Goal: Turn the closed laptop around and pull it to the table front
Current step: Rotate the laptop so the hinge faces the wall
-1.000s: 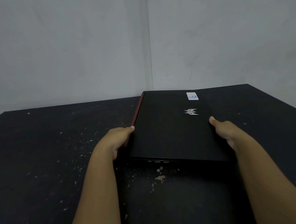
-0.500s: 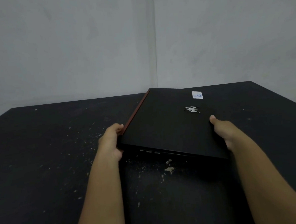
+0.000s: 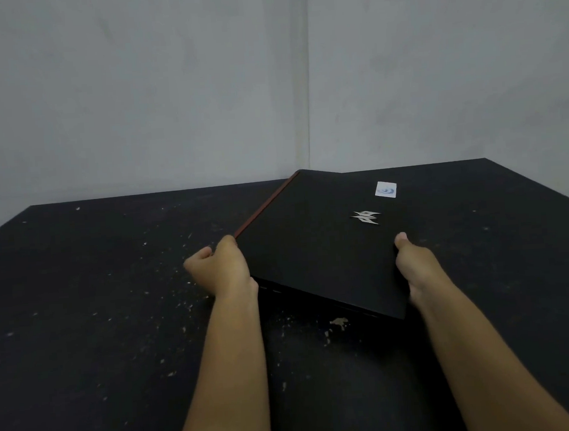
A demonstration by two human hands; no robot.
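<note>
The closed black laptop [image 3: 318,243] has a red strip along its left edge, a silver logo and a white sticker on the lid. It lies skewed on the black table [image 3: 99,310], its near edge slanting down to the right. My left hand [image 3: 221,269] grips the near-left corner, with the thumb sticking out to the left. My right hand [image 3: 412,260] holds the near-right corner, thumb on the lid. Whether the laptop is lifted off the table I cannot tell.
The table top is speckled with pale flecks and a chipped patch [image 3: 339,322] just in front of the laptop. Grey walls meet in a corner [image 3: 308,80] behind the table. The table's far edge runs close behind the laptop.
The laptop has turned clockwise: its near-left corner has swung away and left, the near edge now slants more. My left hand moved with that corner; the right hand stayed near its place.
</note>
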